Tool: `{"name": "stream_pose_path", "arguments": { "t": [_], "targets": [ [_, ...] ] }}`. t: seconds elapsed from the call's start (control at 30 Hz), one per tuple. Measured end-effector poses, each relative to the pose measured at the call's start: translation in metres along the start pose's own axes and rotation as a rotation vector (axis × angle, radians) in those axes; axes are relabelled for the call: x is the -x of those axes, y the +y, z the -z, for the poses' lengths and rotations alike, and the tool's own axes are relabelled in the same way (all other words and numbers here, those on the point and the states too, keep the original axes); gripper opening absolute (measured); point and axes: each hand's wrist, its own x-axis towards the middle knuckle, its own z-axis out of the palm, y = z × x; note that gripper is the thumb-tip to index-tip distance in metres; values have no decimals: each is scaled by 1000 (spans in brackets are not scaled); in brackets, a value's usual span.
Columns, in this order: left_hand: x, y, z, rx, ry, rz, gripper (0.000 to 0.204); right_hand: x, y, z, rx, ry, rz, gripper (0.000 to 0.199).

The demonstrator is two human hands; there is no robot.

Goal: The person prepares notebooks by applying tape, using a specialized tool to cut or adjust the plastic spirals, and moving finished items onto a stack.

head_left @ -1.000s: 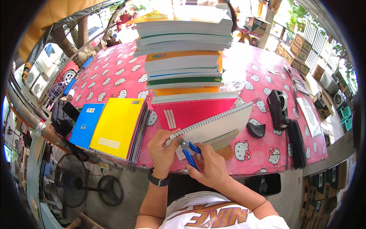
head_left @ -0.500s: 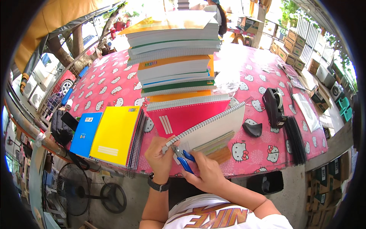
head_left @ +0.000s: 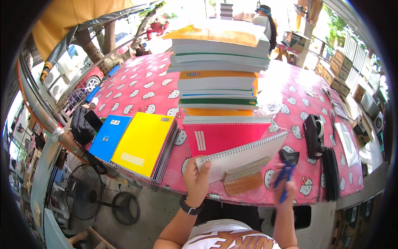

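My left hand (head_left: 197, 179) is closed on the left corner of a spiral notebook (head_left: 236, 161), its thumb on the pale page. The notebook leans tilted on a wooden block (head_left: 245, 183), with its wire coil along the upper edge. Off to the right, my right hand (head_left: 285, 191) is smeared by motion and grips blue-handled pliers (head_left: 283, 176), apart from the notebook. Behind the notebook rises a tall stack of notebooks (head_left: 219, 87), with a pink-covered notebook (head_left: 226, 137) at its lower front. A dark curved object (head_left: 289, 155) lies just beyond the pliers.
Yellow (head_left: 143, 143) and blue notebooks (head_left: 110, 137) lie at left on the pink patterned tablecloth (head_left: 137, 93). A tape dispenser (head_left: 314, 135) and a bundle of black coils (head_left: 330, 174) are at right. A fan (head_left: 85, 193) stands below left. Another person (head_left: 265, 25) is far back.
My right hand has drawn the pliers away from the coil's left end and moved right. My left hand still grips the notebook's corner. The whole view has shifted.
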Motion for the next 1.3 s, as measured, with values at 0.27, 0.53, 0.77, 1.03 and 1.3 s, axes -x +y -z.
{"name": "stream_pose_path", "arguments": {
  "t": [0.27, 0.53, 0.77, 1.03, 1.3],
  "targets": [
    [-77, 96, 135, -131, 640, -282, 43, 14, 2, 149, 518, 605, 190, 48],
    [-227, 237, 356, -502, 569, -553, 45, -3, 20, 160, 512, 617, 208, 49],
    [-290, 100, 159, -1384, -439, -390, 35, -6, 17, 143, 1104, 510, 215, 55],
    [-208, -63, 118, -1416, -613, 228, 77, -3, 19, 131, 1364, 405, 324, 59],
    [-211, -65, 114, -1425, -800, 48, 83, -1, 17, 121, 1515, 164, 223, 55]
  ]
}}
